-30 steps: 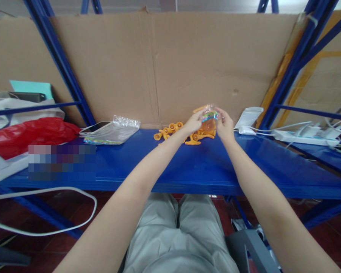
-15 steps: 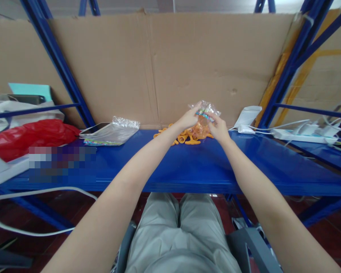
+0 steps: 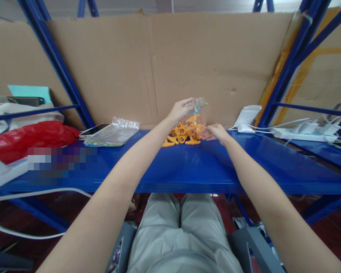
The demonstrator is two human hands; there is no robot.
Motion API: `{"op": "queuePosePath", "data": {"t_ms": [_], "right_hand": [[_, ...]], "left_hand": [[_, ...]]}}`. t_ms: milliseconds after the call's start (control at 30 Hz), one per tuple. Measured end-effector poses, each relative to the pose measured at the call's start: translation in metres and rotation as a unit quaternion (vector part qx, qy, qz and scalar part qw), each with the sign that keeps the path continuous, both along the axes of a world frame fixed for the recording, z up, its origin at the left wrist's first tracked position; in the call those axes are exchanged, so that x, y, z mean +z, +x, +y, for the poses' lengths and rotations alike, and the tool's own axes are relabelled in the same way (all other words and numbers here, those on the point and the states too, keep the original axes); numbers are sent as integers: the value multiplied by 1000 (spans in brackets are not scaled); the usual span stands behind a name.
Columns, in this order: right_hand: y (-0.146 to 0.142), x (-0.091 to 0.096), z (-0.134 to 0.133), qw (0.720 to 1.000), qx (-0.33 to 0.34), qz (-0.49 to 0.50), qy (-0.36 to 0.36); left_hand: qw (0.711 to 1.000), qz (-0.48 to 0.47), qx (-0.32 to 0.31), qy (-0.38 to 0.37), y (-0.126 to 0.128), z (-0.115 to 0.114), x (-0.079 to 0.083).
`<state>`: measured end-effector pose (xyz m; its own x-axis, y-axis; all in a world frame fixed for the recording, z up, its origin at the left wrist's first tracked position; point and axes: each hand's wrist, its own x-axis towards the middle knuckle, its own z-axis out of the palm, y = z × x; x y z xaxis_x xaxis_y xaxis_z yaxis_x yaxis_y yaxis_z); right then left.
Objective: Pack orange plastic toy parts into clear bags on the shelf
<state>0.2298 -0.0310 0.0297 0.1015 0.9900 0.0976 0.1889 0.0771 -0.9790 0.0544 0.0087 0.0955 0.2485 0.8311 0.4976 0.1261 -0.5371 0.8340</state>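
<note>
My left hand [image 3: 182, 109] is closed on the upper edge of a clear plastic bag [image 3: 205, 112] with a blue-green patterned strip along its top. The bag hangs upright over a pile of orange plastic pieces [image 3: 182, 131], some with round hollow ends and some with T-shaped ends. Several orange pieces show through or behind the film; I cannot tell which are inside. My right hand [image 3: 216, 134] is at the right side of the pile, low beside the bag. Its fingers are stretched out toward the orange pieces, and whether they touch them is unclear.
To the left lie flat clear bags [image 3: 110, 135] and a phone [image 3: 98, 130], with a red plastic bag [image 3: 36, 136] farther left. A white stand [image 3: 247, 118] and a power strip [image 3: 304, 135] with cables are on the right. Cardboard [image 3: 187, 57] walls the back of the blue shelf [image 3: 182, 167].
My right hand has let go of the bag's top and moved down to the pile's right side. My left hand has shifted slightly left, still holding the bag; more orange pieces show.
</note>
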Motion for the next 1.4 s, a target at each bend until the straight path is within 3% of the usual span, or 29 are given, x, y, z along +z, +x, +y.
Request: {"op": "queuePosePath", "data": {"t_ms": [167, 367, 467, 667, 900, 1133, 1300, 1400], "right_hand": [[3, -2, 4, 998, 11, -7, -55], [7, -1, 6, 990, 79, 44, -105], [9, 1, 7, 987, 93, 81, -104], [14, -8, 17, 986, 48, 89, -135], [9, -16, 19, 984, 77, 39, -158], [1, -11, 11, 983, 57, 11, -173], [3, 0, 7, 982, 118, 108, -103], [3, 7, 2, 980, 106, 162, -39]], "left_hand": [[997, -72, -23, 19, 2, 9, 6], [992, -104, -60, 46, -1, 30, 10], [987, -131, -47, 80, -9, 27, 18], [977, -168, -41, 126, -31, 8, 25], [965, -190, -21, 179, -46, -2, 8], [970, -198, -33, 140, -60, -12, -3], [982, -149, -73, 91, -52, -28, -26], [993, -96, -67, 27, -51, -30, -49]]}}
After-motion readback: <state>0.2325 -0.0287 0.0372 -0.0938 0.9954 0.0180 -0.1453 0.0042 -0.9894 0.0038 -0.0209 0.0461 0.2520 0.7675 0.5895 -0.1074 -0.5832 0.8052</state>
